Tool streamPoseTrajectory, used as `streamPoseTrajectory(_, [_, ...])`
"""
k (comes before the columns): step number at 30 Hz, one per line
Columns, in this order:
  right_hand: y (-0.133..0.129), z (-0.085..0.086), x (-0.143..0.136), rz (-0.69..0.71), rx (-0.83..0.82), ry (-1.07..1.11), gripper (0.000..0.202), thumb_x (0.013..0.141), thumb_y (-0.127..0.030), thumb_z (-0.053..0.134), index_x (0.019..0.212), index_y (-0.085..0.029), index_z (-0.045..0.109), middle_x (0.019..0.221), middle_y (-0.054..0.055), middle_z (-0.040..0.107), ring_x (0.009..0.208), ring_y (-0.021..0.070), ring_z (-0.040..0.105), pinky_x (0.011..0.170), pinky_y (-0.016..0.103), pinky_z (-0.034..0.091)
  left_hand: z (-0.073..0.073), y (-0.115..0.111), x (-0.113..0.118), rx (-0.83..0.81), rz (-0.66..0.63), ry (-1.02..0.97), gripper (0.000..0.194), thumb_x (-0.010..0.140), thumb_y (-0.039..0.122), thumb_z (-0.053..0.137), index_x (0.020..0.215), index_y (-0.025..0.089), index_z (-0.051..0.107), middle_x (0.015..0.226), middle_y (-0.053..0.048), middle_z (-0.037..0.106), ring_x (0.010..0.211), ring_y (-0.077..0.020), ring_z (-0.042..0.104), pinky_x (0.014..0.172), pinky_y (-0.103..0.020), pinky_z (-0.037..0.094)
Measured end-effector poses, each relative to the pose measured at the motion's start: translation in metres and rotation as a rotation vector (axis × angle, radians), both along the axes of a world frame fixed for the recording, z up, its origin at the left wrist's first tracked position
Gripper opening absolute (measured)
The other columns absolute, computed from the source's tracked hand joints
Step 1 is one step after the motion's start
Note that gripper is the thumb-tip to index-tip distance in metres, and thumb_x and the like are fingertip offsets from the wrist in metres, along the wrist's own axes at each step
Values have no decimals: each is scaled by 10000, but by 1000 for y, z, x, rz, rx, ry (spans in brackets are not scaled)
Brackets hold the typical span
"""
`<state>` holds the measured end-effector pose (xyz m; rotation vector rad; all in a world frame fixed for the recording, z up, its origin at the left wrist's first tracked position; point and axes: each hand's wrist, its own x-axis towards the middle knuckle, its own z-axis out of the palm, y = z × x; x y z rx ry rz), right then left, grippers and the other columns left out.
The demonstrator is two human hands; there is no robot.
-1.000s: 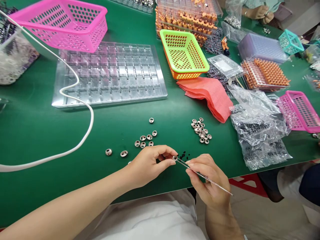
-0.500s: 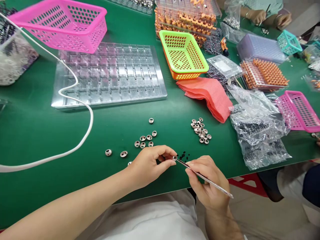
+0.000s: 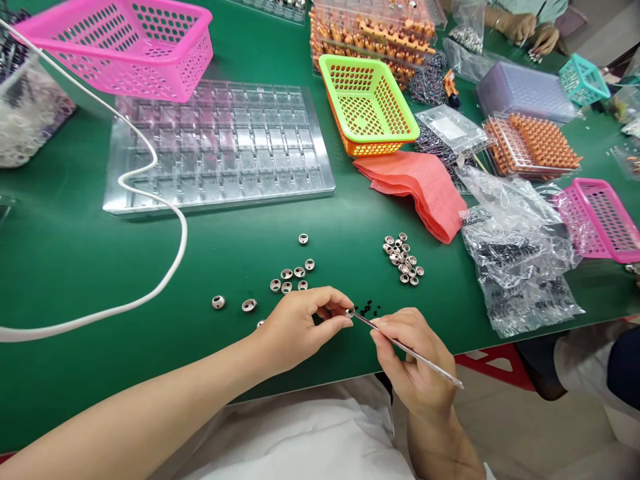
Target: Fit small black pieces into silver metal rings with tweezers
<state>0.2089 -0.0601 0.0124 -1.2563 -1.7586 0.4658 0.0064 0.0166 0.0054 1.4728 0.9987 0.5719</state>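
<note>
Between the thumb and fingertips of my left hand (image 3: 305, 327) is a small silvery metal ring-shaped part (image 3: 349, 313), mostly covered by the fingers. My right hand (image 3: 417, 357) pinches a thin metal rod-like tool, perhaps tweezers (image 3: 415, 354), whose tip meets that part. Just beyond the tip lie several tiny black pieces (image 3: 369, 308). Similar hollow metal parts (image 3: 287, 274) are scattered to the left of my left hand, and a tighter cluster of them (image 3: 404, 259) sits farther back on the right.
On the green table (image 3: 240, 247) lie a clear compartment tray (image 3: 220, 147), a pink basket (image 3: 195, 67), a green basket (image 3: 370, 100), a red cloth (image 3: 425, 190) and plastic bags (image 3: 520, 267). A white cable (image 3: 183, 247) curves across the left. A co-worker's hands (image 3: 520, 28) are at the far right.
Both hands keep the same hold, with the tool tip still at the metal part. The view has shifted slightly. The co-worker's hands have come closer together.
</note>
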Motion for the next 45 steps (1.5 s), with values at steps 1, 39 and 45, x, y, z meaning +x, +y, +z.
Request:
streamPoseTrajectory(1, [0, 0, 0, 2, 3, 1, 393, 861, -3, 682, 1177, -233, 649, 969, 51, 767, 831, 200, 732, 710, 377, 596, 0, 0, 0, -1, 2, 1, 91, 844, 235, 704, 914, 191, 740, 808, 3, 778, 674, -125, 680, 679, -218, 564])
streamPoseTrajectory(39, [5, 7, 8, 187, 43, -143, 417, 883, 14, 640, 1242, -196, 615, 1040, 90, 736, 892, 187, 691, 740, 352, 599, 0, 0, -1, -4, -46, 30, 156, 879, 250, 644, 960, 179, 757, 831, -9, 784, 713, -137, 701, 679, -223, 556])
streamPoseTrajectory(45, [4, 5, 10, 243, 67, -170, 394, 896, 29, 610, 1250, -143, 616, 1050, 118, 725, 947, 199, 683, 783, 374, 593, 1, 0, -1, -5, -42, 32, 152, 875, 243, 641, 953, 182, 757, 826, -10, 780, 710, -140, 697, 672, -228, 554])
